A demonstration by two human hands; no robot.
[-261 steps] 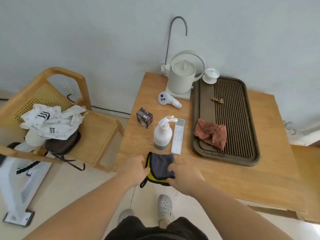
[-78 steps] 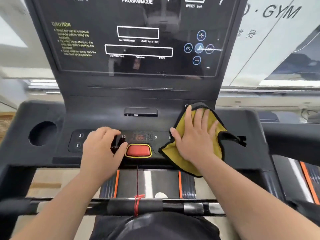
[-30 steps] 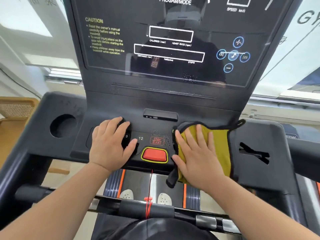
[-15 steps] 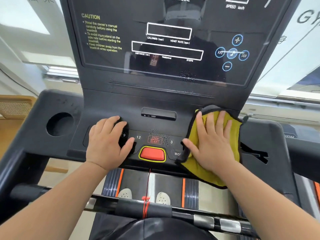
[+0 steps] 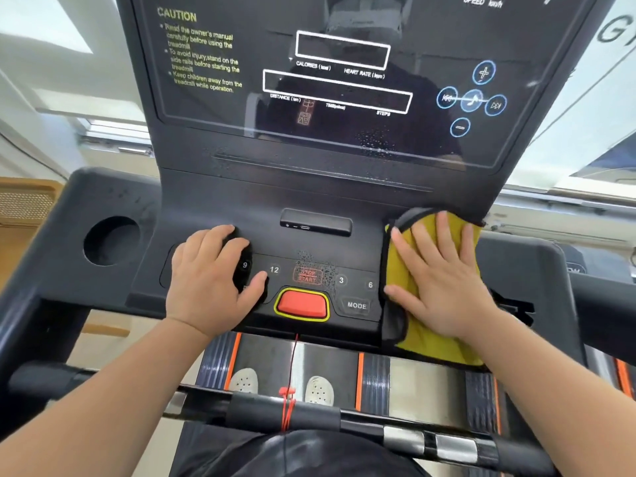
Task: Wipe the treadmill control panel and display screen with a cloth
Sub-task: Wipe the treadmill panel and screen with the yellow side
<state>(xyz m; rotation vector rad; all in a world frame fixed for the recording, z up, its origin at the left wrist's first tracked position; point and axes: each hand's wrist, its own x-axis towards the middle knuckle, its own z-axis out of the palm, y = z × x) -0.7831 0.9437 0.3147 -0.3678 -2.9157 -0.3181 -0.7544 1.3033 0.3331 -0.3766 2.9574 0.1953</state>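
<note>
**Pressing the cloth flat on the right side of the panel**

Lying spread on the right part of the black plastic treadmill control panel (image 5: 309, 242) is the yellow cloth with dark edging (image 5: 406, 280), directly under the right hand (image 5: 444, 284). That hand is resting palm down on it with fingers (image 5: 418, 242) splayed wide and pointing up toward the display, gripping nothing, simply pressing the fabric flat. The cloth's near edge is hanging over the front lip of the panel, and its far edge is reaching the foot of the glossy dark display screen (image 5: 327, 80).

The left hand (image 5: 210, 277) is lying open, palm down, on the left button strip, well apart from the cloth; its thumb is sitting near the "12" marking. Between the two hands the red oval stop button with a yellow rim (image 5: 302, 304) is showing, with "MODE" just to its right. Both forearms are reaching in from the bottom of the view.

Much of the cloth is hidden beneath the right hand, the buttons under the left hand are covered, and the top of the screen is cut off. Fine droplets are speckling the lower screen.
</note>
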